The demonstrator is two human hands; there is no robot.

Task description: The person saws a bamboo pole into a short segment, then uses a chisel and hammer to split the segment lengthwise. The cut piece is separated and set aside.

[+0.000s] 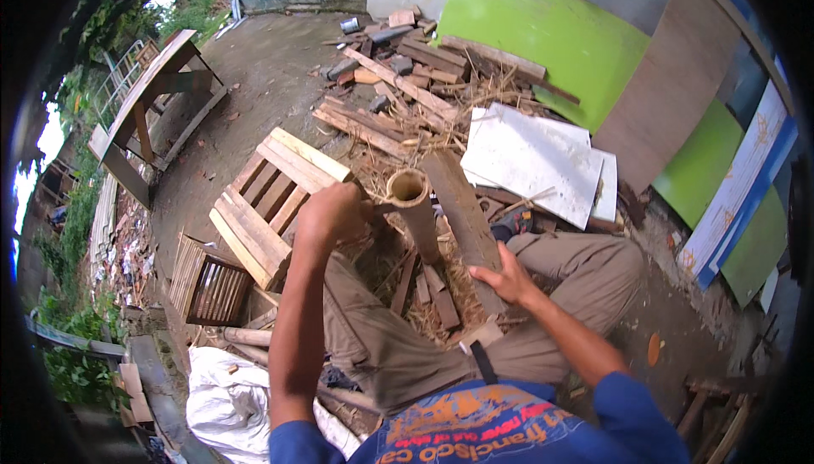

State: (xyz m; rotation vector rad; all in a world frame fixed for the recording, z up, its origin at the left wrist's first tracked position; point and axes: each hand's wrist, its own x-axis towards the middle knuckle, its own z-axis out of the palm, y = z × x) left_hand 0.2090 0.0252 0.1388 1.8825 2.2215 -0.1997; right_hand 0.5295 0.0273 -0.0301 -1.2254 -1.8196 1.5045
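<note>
Here we see the hollow bamboo tube (414,210) standing upright between our knees. Our left hand (332,214) is closed on something thin at its rim; our right hand (506,279) lies flat on a rough plank (462,218). The smooth round tube could roll or tip, we think, unsupported.

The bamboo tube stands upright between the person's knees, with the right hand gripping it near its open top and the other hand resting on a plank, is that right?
Not quite: it is the left hand that grips near the open top of the bamboo tube, as the head view shows. The right hand is the one resting on the plank. The tube does stand upright between the knees.
</note>
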